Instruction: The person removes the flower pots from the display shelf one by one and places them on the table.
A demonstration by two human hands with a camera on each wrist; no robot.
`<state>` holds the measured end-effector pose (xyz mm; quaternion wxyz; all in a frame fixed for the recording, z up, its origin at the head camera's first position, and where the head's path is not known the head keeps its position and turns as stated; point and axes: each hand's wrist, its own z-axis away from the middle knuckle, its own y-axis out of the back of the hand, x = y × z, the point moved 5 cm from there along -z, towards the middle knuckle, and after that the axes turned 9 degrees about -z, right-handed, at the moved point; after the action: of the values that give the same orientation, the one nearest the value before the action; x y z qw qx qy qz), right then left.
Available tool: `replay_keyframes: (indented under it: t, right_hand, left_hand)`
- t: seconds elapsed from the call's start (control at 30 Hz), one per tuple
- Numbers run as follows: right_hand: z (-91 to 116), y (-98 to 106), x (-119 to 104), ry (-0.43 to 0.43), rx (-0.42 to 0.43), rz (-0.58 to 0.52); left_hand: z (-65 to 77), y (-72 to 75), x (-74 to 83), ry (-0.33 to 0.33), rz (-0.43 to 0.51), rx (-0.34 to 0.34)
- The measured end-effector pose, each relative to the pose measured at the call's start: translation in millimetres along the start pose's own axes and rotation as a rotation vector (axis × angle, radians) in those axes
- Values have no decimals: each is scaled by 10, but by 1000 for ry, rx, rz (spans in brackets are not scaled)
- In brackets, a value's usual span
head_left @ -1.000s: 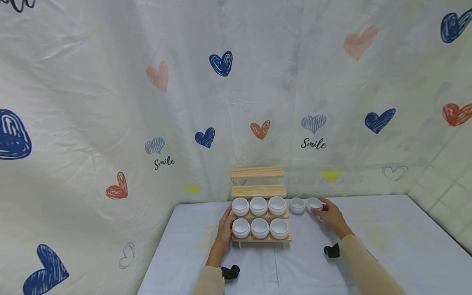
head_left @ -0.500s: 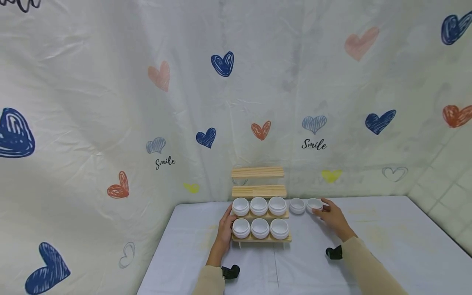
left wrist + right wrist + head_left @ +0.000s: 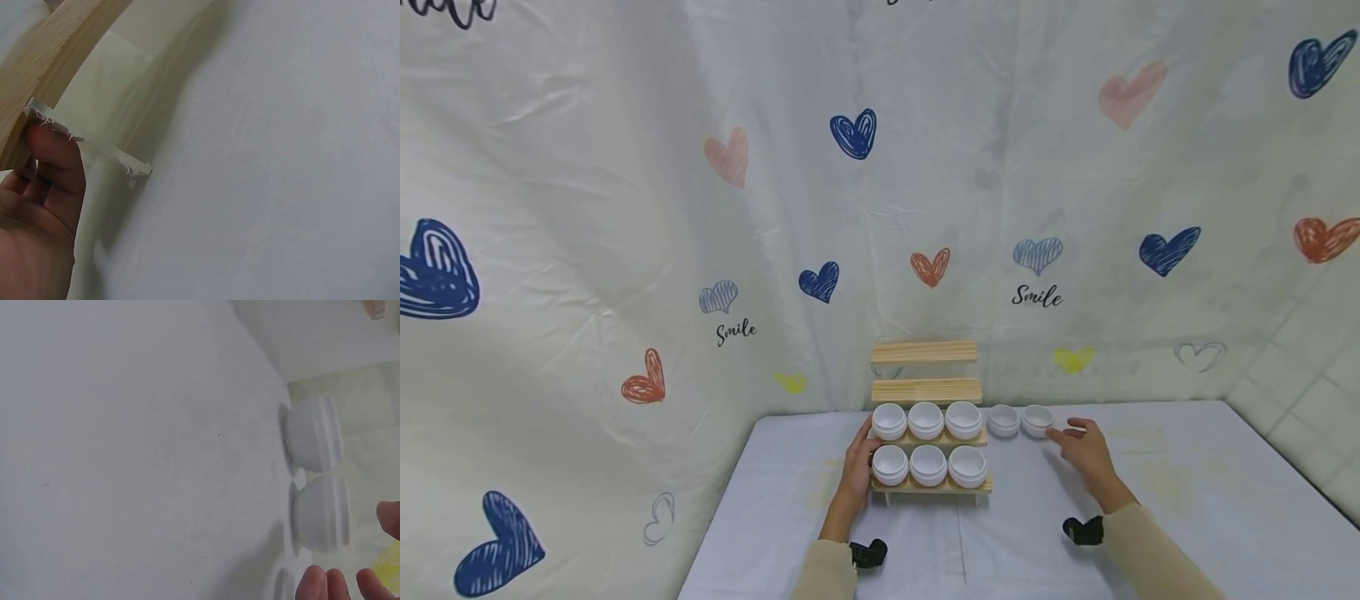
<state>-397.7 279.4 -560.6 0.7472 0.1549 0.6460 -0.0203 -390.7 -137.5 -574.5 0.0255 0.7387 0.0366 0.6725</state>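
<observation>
A stepped wooden stand (image 3: 927, 390) holds two rows of small white bowls (image 3: 928, 464) on its lower tiers. My left hand (image 3: 856, 468) grips the stand's left side. The left wrist view shows curled fingers at the wooden plank (image 3: 59, 56), beside a thin white leg (image 3: 100, 141). Right of the stand, two more white bowls stand side by side on the table, one nearer the stand (image 3: 1003, 421) and one farther right (image 3: 1037, 421). Just beside the farther bowl, my right hand (image 3: 1088, 457) has its fingers relaxed and spread; the right wrist view shows a gap between thumb and bowl (image 3: 322, 514).
The stand's two upper tiers are bare planks. A white cloth covers the table (image 3: 1187, 492). Close behind it hangs a pale curtain (image 3: 880, 200) printed with hearts. A black wrist device (image 3: 1082, 531) sits by each sleeve.
My right hand has let go of the right-hand bowl and drawn back slightly to the right and toward me. The left hand keeps its grip on the stand.
</observation>
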Motion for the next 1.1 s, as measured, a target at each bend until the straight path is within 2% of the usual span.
replay_keyframes:
  t: [0.2,0.43,0.63,0.8,1.1]
  right_hand:
    - [215,-55,-239,73,9,-17]
    - [549,-289,-715,194,-64,16]
    - [698,-492,-950,267,-118,57]
    - [726,-619,-1029,334,-150,80]
    - [711,-882,-996,377,-261,38]
  left_hand:
    - [2,10,-6,3,0,0]
    - [1,10,5,-1,21,-8]
    - [-7,0,-8,-1,11,-5]
    - [-14,-14,-1,3,9,-5]
    - [-27,5,-36,6,22,7]
